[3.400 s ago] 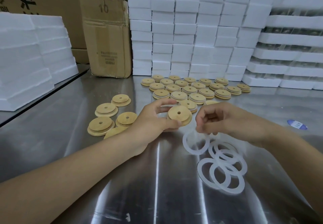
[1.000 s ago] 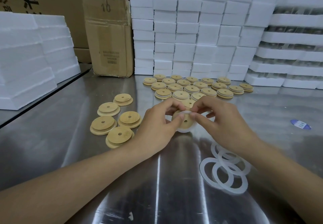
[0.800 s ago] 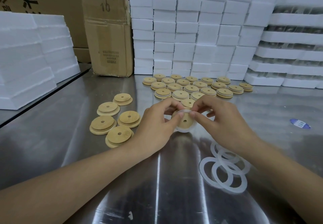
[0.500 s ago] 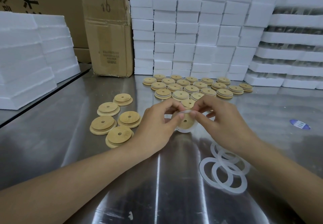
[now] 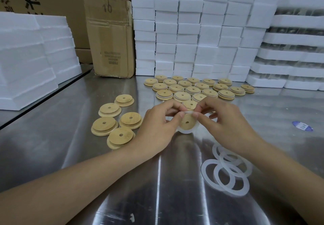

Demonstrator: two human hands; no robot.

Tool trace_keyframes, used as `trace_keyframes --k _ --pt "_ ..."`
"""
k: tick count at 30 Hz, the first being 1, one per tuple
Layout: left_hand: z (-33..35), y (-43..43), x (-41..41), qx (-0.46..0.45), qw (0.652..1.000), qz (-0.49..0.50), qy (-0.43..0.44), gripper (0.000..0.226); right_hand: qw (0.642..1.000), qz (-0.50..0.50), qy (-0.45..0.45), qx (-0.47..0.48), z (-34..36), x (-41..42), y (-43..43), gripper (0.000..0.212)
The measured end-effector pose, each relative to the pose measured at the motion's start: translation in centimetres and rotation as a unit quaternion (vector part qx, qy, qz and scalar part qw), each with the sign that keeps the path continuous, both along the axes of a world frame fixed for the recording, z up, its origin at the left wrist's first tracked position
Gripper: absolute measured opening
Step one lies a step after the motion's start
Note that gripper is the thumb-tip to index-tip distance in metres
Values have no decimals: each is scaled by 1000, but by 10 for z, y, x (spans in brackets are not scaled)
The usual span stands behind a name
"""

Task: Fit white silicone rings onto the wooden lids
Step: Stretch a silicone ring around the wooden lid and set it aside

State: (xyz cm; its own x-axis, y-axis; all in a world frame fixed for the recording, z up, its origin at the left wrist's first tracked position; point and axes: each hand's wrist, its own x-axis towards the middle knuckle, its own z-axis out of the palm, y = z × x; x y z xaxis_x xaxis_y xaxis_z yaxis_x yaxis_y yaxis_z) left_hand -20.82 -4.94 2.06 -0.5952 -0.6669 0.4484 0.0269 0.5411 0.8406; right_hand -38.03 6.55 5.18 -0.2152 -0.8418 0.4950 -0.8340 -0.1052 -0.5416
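Left hand [image 5: 157, 124] grips wooden lid [image 5: 187, 122], tilted toward camera, just above steel table [image 5: 52, 128].
Right hand [image 5: 226, 126] pinches silicone ring [image 5: 185, 131] at lid's upper rim; ring seats round lower edge.
Judgement: tilt exposes stepped face, so both thumbs can stretch ring over it.
Lid sits between hands, touching both.
Loose rings [image 5: 204, 171] near right wrist; bare lids [image 5: 104, 125] left of left hand, probably staged for quick reach.

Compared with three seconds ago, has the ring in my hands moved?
Yes. The ring has left the loose rings, moving farther away, and now circles the wooden lid held by the left hand and right hand.
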Motion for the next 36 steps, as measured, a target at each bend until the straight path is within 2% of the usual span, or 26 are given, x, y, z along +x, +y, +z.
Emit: trace_keyframes --k 8,12,21,27,36 --pt "-1 0 -2 -2 1000 16 9 22 1000 2 -7 6 3 0 0 13" --pt "-1 -3 -3 9 1000 22 17 18 1000 7 -12 16 2 -2 0 14" --pt "-2 -7 -3 25 999 20 17 20 999 10 6 49 1 -14 -1 9" --pt "0 -8 -5 4 1000 13 14 24 998 12 18 65 7 -24 -1 8" --pt "-2 -7 -4 0 1000 -1 20 18 995 46 -20 84 5 -30 -3 9"
